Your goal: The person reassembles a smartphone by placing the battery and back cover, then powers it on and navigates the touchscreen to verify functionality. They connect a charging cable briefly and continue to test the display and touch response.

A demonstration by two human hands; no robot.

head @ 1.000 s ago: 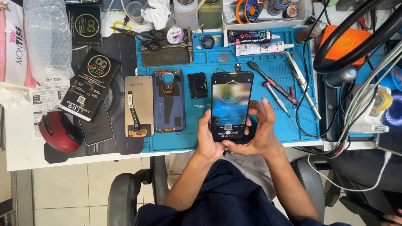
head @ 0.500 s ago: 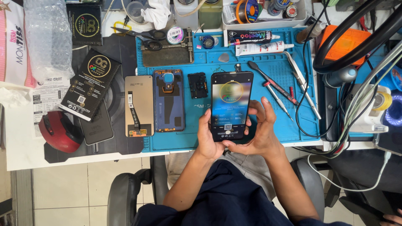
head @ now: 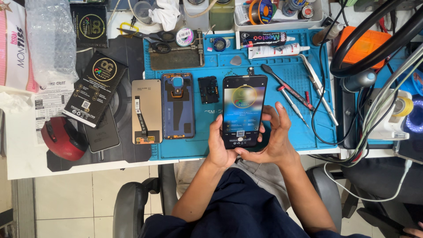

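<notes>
A black smartphone with its screen lit is held upright over the blue work mat. My left hand grips the phone's lower left edge. My right hand cups its lower right side, thumb lying near the bottom of the screen. To the left on the mat lie a blue phone back shell, a small black cover piece and a gold-backed display panel with a flex cable.
Screwdrivers and tweezers lie right of the phone, glue tubes at the mat's back. A black box, a red mouse and bubble wrap sit left. Cables and a black lamp arm crowd the right side.
</notes>
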